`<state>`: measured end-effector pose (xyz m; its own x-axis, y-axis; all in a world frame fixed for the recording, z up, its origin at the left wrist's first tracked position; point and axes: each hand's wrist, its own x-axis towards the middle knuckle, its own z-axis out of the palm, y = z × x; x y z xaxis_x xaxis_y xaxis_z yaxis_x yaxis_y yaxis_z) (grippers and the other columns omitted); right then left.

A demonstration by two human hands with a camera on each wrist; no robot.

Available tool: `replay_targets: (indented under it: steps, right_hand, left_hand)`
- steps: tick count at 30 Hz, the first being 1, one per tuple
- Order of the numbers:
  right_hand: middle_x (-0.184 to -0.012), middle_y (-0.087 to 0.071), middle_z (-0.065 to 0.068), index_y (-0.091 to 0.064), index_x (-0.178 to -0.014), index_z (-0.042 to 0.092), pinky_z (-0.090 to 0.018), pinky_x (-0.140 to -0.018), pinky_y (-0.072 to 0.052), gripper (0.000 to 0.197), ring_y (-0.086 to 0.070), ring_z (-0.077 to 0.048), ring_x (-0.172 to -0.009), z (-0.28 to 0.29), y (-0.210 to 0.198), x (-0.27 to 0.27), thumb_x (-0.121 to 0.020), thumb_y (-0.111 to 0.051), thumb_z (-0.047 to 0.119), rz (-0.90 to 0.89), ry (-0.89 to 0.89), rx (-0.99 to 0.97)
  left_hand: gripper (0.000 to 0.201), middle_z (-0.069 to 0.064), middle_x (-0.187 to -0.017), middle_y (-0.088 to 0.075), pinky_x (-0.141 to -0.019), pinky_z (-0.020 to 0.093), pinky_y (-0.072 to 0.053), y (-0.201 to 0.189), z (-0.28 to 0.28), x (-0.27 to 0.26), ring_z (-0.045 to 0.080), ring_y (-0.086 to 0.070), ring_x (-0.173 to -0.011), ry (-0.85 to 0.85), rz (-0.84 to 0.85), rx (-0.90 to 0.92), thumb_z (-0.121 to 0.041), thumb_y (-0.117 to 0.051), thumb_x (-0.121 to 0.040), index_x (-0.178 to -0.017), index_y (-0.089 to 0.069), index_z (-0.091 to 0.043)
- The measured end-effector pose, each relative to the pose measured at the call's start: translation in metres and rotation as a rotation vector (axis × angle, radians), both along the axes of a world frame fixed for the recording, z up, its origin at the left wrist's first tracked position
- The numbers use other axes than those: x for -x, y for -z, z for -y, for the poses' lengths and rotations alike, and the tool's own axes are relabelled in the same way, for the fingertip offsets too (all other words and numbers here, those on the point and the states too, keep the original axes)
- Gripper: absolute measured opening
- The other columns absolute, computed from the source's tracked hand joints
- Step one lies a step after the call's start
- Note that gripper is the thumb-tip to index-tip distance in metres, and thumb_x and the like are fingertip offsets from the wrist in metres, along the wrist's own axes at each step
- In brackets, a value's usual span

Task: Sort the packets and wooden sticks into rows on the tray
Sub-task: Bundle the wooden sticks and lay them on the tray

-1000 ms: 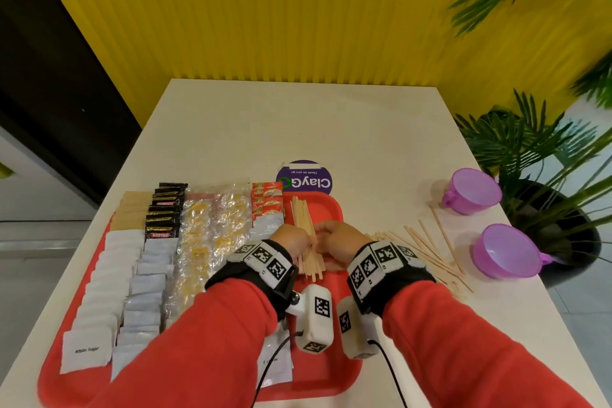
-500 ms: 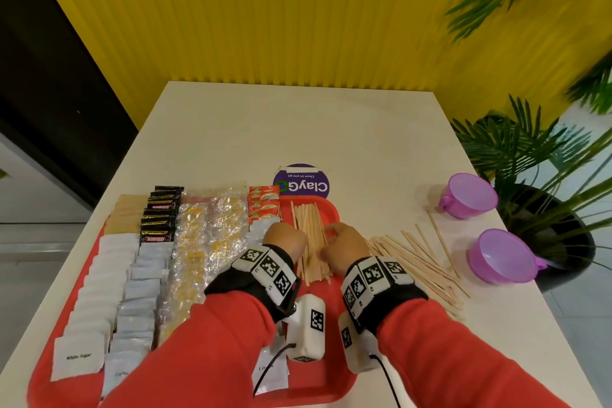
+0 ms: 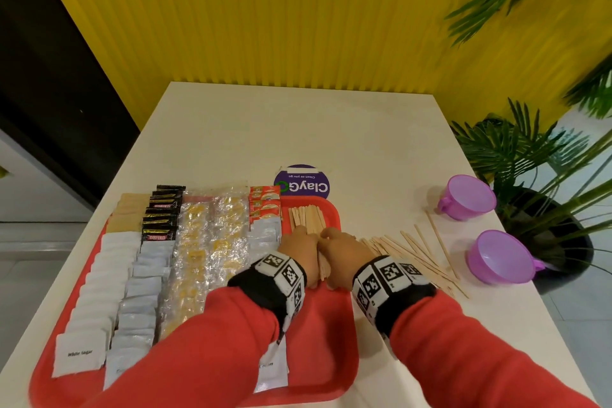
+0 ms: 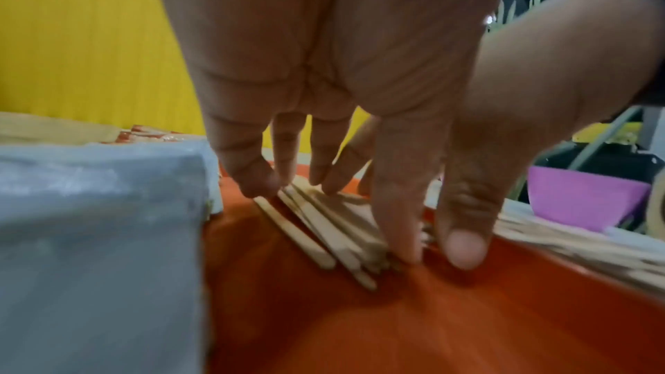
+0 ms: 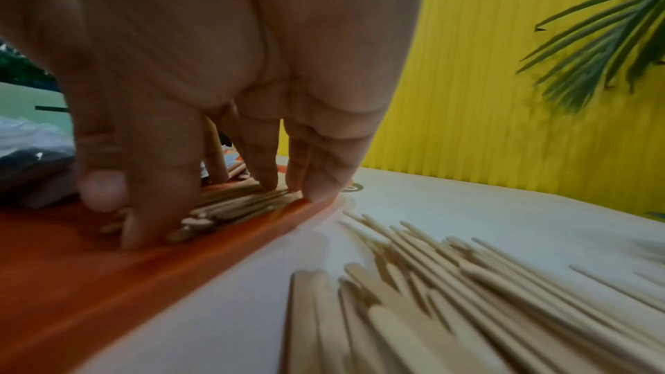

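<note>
Both hands flat-fingered: left hand (image 3: 299,247) and right hand (image 3: 344,250) press the wooden sticks (image 3: 306,217) together on the red tray (image 3: 334,325), right of the packets (image 3: 198,242). Loose sticks (image 3: 414,253) on bench (image 3: 298,129).

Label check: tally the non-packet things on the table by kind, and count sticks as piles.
Cups: 2
Stick piles: 2 (one on the tray, one off it)
Tray: 1
Sticker: 1
Total: 6
</note>
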<state>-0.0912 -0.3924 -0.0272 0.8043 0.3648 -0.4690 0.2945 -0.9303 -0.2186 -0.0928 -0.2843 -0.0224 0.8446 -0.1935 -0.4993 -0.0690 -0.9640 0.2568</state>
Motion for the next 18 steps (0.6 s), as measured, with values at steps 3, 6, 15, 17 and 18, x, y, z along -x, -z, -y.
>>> replay_targets:
  steps: [3, 6, 15, 17, 18]
  right_hand:
    - [-0.130, -0.042, -0.008, -0.047, -0.131, 0.013, -0.036, -0.095, -0.043, 0.052, -0.051, -0.028, -0.114, -0.0005, 0.0024, 0.0011, -0.081, -0.062, 0.008, 0.045, -0.015, -0.025]
    - [-0.123, -0.046, -0.008, -0.054, -0.123, 0.011, -0.036, -0.091, -0.044, 0.040, -0.055, -0.028, -0.106, -0.0024, 0.0032, 0.0022, -0.084, -0.056, 0.007, 0.083, -0.010, -0.046]
    - [-0.141, -0.031, -0.009, -0.037, -0.137, 0.008, -0.040, -0.097, -0.043, 0.066, -0.045, -0.033, -0.120, 0.0021, -0.0011, -0.0005, -0.078, -0.066, 0.002, 0.039, -0.143, 0.074]
    - [-0.136, -0.036, -0.011, -0.044, -0.132, 0.007, -0.040, -0.095, -0.044, 0.052, -0.047, -0.033, -0.116, 0.0000, -0.0014, 0.0003, -0.083, -0.057, -0.001, 0.047, -0.142, 0.065]
    - [-0.134, -0.038, -0.012, -0.046, -0.130, 0.007, -0.040, -0.095, -0.044, 0.048, -0.049, -0.033, -0.114, -0.0012, -0.0012, 0.0008, -0.084, -0.054, -0.001, 0.049, -0.133, 0.064]
  left_hand:
    - [0.054, 0.007, -0.138, -0.032, -0.100, 0.033, -0.037, 0.0057, 0.0021, 0.0026, 0.030, -0.036, -0.125, -0.007, 0.057, -0.061, -0.015, -0.063, -0.085, -0.134, -0.041, -0.012]
    - [0.041, 0.008, -0.139, -0.031, -0.101, 0.034, -0.036, 0.0073, 0.0012, 0.0010, 0.029, -0.033, -0.127, -0.045, 0.096, -0.088, -0.014, -0.051, -0.093, -0.132, -0.043, -0.009]
    - [0.037, 0.009, -0.138, -0.034, -0.099, 0.033, -0.037, 0.0070, -0.0049, 0.0045, 0.028, -0.036, -0.125, 0.004, 0.124, -0.104, -0.007, -0.041, -0.095, -0.131, -0.043, -0.006]
    - [0.035, 0.010, -0.137, -0.034, -0.100, 0.033, -0.037, 0.0045, -0.0041, 0.0042, 0.029, -0.035, -0.125, 0.016, 0.109, -0.143, -0.007, -0.041, -0.095, -0.130, -0.046, -0.006]
    - [0.035, 0.010, -0.137, -0.034, -0.100, 0.033, -0.037, 0.0038, -0.0039, 0.0037, 0.029, -0.035, -0.125, 0.018, 0.101, -0.153, -0.008, -0.040, -0.095, -0.129, -0.046, -0.006]
